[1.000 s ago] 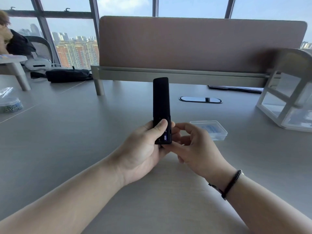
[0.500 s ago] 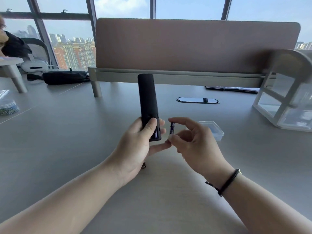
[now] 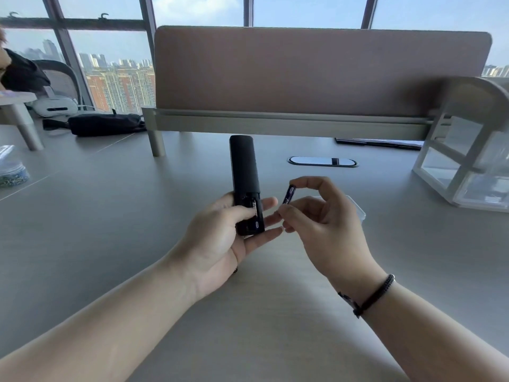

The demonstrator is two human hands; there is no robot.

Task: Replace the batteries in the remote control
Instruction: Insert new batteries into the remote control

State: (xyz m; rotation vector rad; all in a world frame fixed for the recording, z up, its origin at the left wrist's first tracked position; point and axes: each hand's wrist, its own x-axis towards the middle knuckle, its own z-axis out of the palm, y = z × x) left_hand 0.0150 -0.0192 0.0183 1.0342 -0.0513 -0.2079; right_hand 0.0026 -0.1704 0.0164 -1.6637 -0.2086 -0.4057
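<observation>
Mid-swap, the black remote control (image 3: 243,172) stands nearly upright above the desk (image 3: 110,216), its back toward the camera, its cover slid up so the lower bay is exposed w/ one battery (image 3: 256,209) apparently seated inside. Left hand (image 3: 220,238) wraps the lower body, thumb pressed by the bay, likely to steady it. Right hand (image 3: 322,216), just beside, pinches a second battery (image 3: 289,194) between thumb and forefinger, tilted. Behind that hand, a clear plastic box (image 3: 358,210), partly hidden, prob. battery storage.
</observation>
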